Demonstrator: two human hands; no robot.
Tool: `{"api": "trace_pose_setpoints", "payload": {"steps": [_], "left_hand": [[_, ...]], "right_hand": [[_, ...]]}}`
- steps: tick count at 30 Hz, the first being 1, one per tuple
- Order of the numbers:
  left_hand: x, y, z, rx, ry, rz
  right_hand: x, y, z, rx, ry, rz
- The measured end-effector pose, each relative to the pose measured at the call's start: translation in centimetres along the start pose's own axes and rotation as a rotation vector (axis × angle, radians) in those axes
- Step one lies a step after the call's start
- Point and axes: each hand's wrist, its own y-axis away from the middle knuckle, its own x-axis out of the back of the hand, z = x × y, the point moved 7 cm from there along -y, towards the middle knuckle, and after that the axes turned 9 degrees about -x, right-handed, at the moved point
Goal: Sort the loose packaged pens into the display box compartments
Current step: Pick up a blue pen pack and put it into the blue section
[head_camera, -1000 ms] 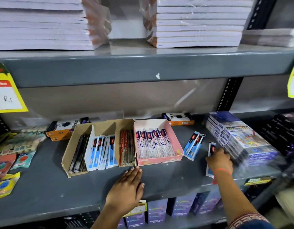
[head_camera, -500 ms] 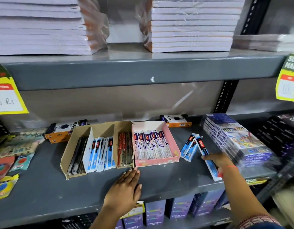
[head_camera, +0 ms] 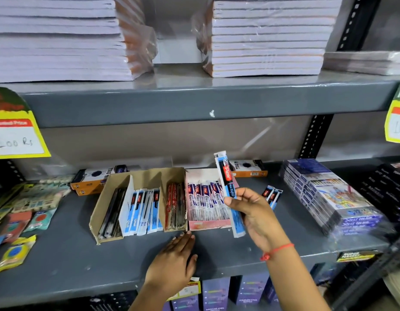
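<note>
My right hand (head_camera: 256,215) holds a blue-and-white packaged pen (head_camera: 226,178) upright, raised in front of the pink display box (head_camera: 209,224). That box holds several white pen packets. To its left, a brown cardboard box (head_camera: 100,212) has compartments with dark pens, blue-and-white packets (head_camera: 145,209) and red pens (head_camera: 174,207). Two loose blue packets (head_camera: 272,196) lie on the grey shelf right of the pink box. My left hand (head_camera: 174,263) rests flat on the shelf, fingertips near the boxes' front edge.
Wrapped boxed sets (head_camera: 333,196) are stacked at the right. Orange-and-white boxes (head_camera: 93,179) lie behind the display boxes. Small blister packs (head_camera: 26,209) crowd the left end. Stacked notebooks (head_camera: 266,37) fill the upper shelf; yellow price tags (head_camera: 15,133) hang from its edge.
My right hand picked a blue packet off the shelf at the right, lifted it and carried it left to the front of the pink box. My left hand stayed flat.
</note>
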Motion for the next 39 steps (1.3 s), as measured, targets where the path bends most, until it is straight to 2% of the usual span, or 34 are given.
{"api": "trace_pose_setpoints", "payload": {"steps": [6, 10, 20, 27, 31, 39], "left_hand": [[-0.4, 0.1, -0.1, 0.02, 0.01, -0.105], [0.9, 0.0, 0.8, -0.016, -0.099, 0.008], [1.7, 4.7, -2.8, 0.12, 0.016, 0.0], [3.5, 9.2, -7.2, 0.156, -0.019, 0.089], [4.1, 11.4, -9.1, 0.14, -0.067, 0.129], [4.4, 14.0, -13.1, 0.219, -0.013, 0.177]], "right_hand": [[-0.9, -0.2, 0.3, 0.007, 0.051, 0.005], [-2.2, -0.7, 1.1, -0.001, 0.144, 0.017], [-7.1, -1.6, 4.0, 0.021, 0.343, 0.005], [-12.1, -2.0, 7.0, -0.061, 0.455, -0.052], [-14.9, -3.1, 8.5, -0.059, 0.529, 0.026], [-17.6, -8.1, 10.5, -0.103, 0.701, 0.262]]}}
